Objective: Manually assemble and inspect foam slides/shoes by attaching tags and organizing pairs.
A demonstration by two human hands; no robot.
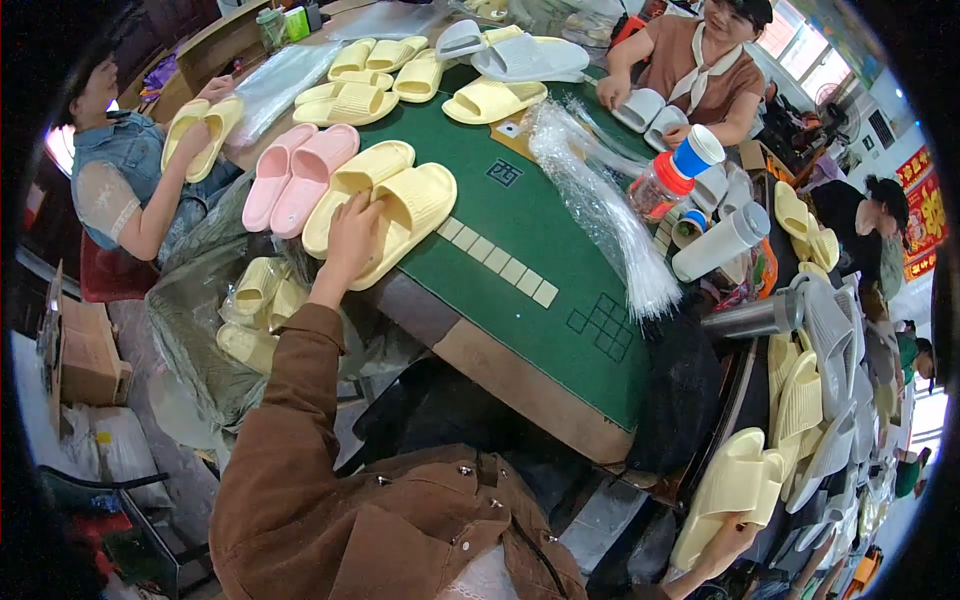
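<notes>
Yellow slippers (425, 203) sit at the left edge of the table (555, 340), left hand (350, 236) clamped on them. Well apart, the right hand (724, 549) grips another pair (728, 480) right of the table.

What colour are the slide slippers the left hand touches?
The slide slippers under the left hand are pale yellow, best seen in the head view.

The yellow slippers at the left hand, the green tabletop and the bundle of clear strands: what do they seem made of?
Yellow slippers at the left hand: probably moulded foam or rubber, matt, with ribbed one-piece uppers. Green tabletop: perhaps felt or similar cloth, judging by its dull, even surface. Bundle of clear strands: likely thin plastic, glossy and see-through.
</notes>
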